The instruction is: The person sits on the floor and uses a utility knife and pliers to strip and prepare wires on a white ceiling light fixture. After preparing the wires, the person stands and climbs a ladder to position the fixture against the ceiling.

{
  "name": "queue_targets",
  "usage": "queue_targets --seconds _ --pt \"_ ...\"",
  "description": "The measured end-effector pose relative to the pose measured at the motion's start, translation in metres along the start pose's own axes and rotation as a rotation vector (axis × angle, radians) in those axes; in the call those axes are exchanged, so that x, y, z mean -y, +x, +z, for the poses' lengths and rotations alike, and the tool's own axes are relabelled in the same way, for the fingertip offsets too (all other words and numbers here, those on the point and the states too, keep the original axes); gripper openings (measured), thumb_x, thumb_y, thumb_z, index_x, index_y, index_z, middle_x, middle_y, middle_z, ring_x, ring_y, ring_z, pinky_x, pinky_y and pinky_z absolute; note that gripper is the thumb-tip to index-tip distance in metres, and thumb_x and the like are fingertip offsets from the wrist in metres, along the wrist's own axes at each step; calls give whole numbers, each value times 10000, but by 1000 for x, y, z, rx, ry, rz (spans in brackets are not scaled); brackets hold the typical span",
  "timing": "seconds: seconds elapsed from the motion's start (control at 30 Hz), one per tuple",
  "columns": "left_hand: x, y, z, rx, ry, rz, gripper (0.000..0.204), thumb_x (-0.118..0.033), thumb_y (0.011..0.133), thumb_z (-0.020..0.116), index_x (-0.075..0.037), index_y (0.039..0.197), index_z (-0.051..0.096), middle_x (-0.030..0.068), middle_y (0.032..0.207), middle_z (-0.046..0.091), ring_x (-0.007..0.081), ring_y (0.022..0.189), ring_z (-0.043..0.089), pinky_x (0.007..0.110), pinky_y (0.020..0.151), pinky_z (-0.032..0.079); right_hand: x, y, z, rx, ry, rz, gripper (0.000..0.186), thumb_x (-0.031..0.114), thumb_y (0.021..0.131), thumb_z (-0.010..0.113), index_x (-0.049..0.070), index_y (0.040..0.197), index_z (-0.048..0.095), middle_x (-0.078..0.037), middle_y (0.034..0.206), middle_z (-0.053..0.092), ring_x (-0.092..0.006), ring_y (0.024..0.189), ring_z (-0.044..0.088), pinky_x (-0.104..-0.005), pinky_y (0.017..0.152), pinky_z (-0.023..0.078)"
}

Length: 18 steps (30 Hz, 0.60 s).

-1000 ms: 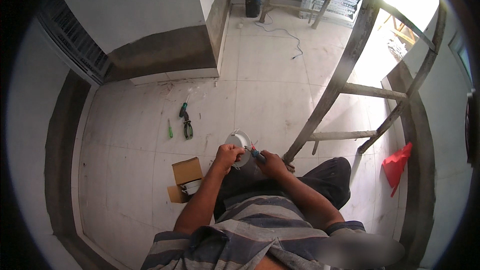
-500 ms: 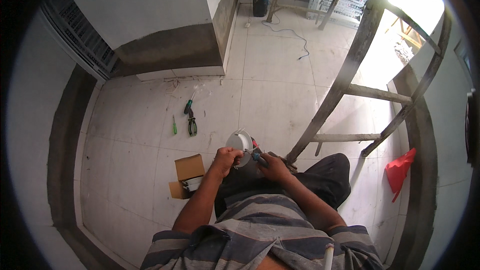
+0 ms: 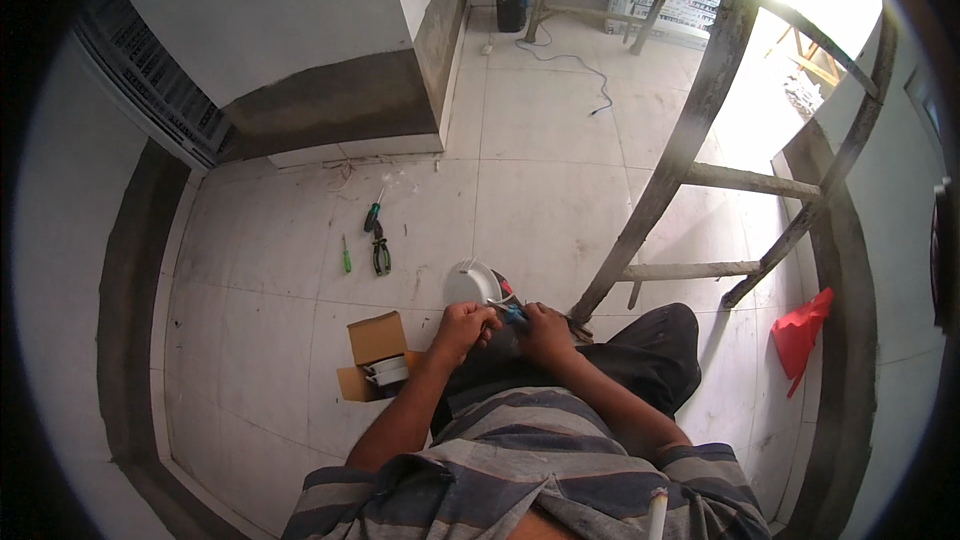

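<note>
A round white light fitting (image 3: 470,283) rests just beyond my hands, in front of my lap. Its thin white cable (image 3: 508,297) curves back to my fingertips. My left hand (image 3: 464,328) is closed in a pinch, apparently on the end of that cable. Wrapped round a blue-handled tool that looks like pliers (image 3: 513,315), my right hand (image 3: 547,332) keeps the tool's head close to the left fingertips. The jaws and the cable end are too small and too covered to make out.
An open cardboard box (image 3: 376,338) with white parts lies left of my lap. Pliers (image 3: 381,252), a dark-green screwdriver (image 3: 372,217) and a green screwdriver (image 3: 346,256) lie ahead. A wooden ladder (image 3: 690,160) stands at the right, near a red sheet (image 3: 802,330).
My left hand has shifted right, closer to the tool in my right hand. The light fitting has tilted and moved slightly left.
</note>
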<state>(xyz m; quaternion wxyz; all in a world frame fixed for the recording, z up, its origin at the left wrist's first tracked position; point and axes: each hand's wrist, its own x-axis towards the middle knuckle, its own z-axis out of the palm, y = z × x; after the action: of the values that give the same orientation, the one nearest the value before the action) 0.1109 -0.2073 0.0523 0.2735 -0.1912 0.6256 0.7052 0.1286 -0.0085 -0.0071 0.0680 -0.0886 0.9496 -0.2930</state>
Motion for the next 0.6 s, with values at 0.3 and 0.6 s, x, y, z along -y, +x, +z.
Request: queue_targets --seconds 0.3,0.6 --pt "27 0 11 166 -60 -101 190 -146 1034 456 -24 1044 602 24 629 528 88 450 402 253 396 328 -28 2 -16 -3 50 4 283 206 793 717 101 1046 645 -169 1003 695 -407 943 677 -500 798 535" --pt "29 5 16 173 -94 -152 191 -149 1038 455 -19 1064 593 1 621 496 82 450 384 252 402 318 -57 9 -2 7 135 -58 328 155 783 718 94 1098 652 -156 1018 698 -408 944 675 -477 810 535"
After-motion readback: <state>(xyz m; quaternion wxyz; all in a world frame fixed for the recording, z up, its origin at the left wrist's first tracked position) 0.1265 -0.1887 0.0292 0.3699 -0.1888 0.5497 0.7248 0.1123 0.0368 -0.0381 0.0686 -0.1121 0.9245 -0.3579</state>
